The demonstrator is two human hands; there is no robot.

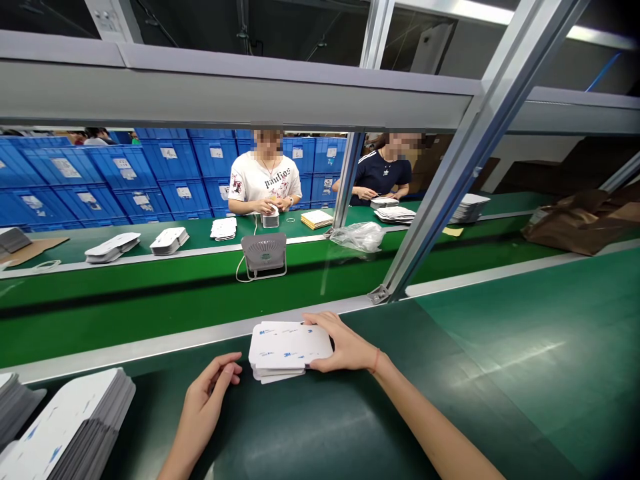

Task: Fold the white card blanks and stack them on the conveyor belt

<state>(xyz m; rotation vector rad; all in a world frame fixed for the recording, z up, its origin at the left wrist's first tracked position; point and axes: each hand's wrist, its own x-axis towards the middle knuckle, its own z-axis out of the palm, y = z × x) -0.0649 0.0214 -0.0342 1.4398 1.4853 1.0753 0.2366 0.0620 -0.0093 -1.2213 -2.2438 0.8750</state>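
A small stack of white rounded cards (287,347) with blue printed marks lies on the green work surface (310,427), its lower cards slightly askew. My right hand (337,343) grips the right end of this stack, thumb at the near edge and fingers at the far edge. Just left of the stack, apart from it, is my left hand (213,390), its fingers loosely curled but apart, with nothing in it. A taller pile of similar white cards with grey edges (75,427) stands at the lower left, next to another pile (17,407) cut off by the frame.
Beyond a metal rail (200,340) runs a green conveyor belt (125,293). A grey fan (265,255), card stacks and a plastic bag (359,236) are on the far bench, where two people work. A slanted metal post (440,170) rises ahead right.
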